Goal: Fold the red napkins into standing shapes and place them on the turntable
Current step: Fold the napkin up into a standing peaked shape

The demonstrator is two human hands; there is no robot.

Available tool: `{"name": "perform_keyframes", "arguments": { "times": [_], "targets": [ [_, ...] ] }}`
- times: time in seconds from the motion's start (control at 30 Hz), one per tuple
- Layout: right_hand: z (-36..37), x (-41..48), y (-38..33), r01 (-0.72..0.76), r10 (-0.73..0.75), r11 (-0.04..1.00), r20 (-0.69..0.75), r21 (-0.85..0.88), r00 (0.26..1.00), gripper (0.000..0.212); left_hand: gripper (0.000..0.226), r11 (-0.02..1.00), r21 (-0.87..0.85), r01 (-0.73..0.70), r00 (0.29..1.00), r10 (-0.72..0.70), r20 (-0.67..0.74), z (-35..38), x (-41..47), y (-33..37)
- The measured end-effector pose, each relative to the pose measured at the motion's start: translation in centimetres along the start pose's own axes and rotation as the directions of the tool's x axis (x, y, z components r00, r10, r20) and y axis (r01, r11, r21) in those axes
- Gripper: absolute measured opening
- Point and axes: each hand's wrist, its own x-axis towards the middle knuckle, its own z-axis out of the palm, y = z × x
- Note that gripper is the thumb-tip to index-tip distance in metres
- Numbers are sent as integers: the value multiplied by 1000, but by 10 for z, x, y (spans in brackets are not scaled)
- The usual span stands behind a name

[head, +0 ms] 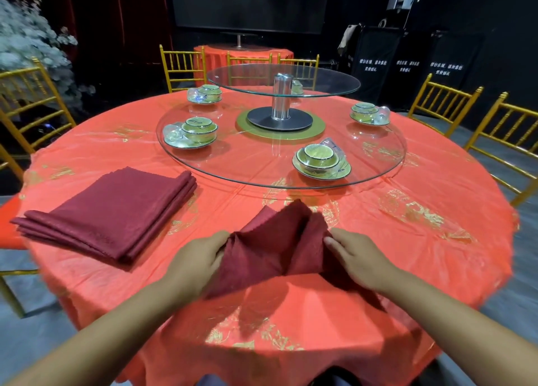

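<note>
Shaping red napkin [276, 248] | left hand [201, 259], right hand [359, 257] each gripping a side fold | cloth is looking soft, limp, light | folded edges likely gripping best

The half-folded dark red cloth napkin [273, 240] is matt woven fabric with a fine textured weave, as is the flat stack of dark red cloth napkins [110, 211]. The orange-red tablecloth with gold print [422, 254] looks thin, crinkled and faintly shiny. The round clear glass turntable [247, 167] is smooth and glossy. Its central metal post [281, 97] is polished, on a matt dark grey disc base [302, 122]. The green ceramic bowl sets [318, 155] are glazed.
</note>
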Motion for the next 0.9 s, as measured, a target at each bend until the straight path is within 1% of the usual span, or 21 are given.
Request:
{"name": "perform_keyframes", "arguments": {
  "times": [0.07, 0.13, 0.23, 0.37, 0.43, 0.5, 0.57, 0.63, 0.7, 0.77, 0.83, 0.9],
  "targets": [
    [2, 6, 2, -147, 147, 989, -43, 9, 988, 25, 41, 993, 55, 103, 994, -105, 33, 3, 7, 4],
    [4, 8, 4, -244, 241, 969, -78, -40, 968, 24, 28, 968, 174, 182, 981, -191, 40, 7, 12, 7],
    [9, 6, 6, -273, 262, 957, -110, -99, 959, 26, 30, 929, 302, 215, 966, -247, 72, 13, 13, 7],
    [14, 7, 8, -262, 249, 960, -122, -101, 961, 20, 33, 891, 433, 135, 974, -199, 106, 17, 9, 10],
    [15, 8, 9, -259, 248, 961, -110, -100, 963, 16, 36, 856, 507, 94, 985, -153, 75, 18, 8, 15],
    [17, 9, 11, -247, 232, 959, -110, -143, 966, 14, 46, 823, 564, 59, 995, -93, 31, 22, 10, 17],
    [19, 12, 11, -234, 216, 952, -110, -196, 970, 16, 60, 867, 498, 26, 996, -62, 57, 26, 15, 18],
    [21, 14, 11, -218, 200, 946, -97, -241, 975, 19, 71, 919, 390, -52, 991, -1, 135, 31, 23, 21],
    [21, 15, 10, -198, 184, 939, -74, -280, 980, 21, 72, 942, 313, -118, 978, 56, 199, 36, 34, 22],
    [21, 16, 10, -172, 163, 934, -55, -313, 985, 23, 68, 958, 260, -123, 964, 53, 262, 41, 46, 21],
    [20, 16, 8, -150, 146, 925, -36, -348, 989, 25, 65, 959, 255, -119, 953, 38, 301, 46, 55, 19],
    [19, 18, 7, -124, 131, 913, -9, -390, 991, 24, 66, 943, 302, -141, 951, 44, 305, 51, 60, 17]
  ]
}}
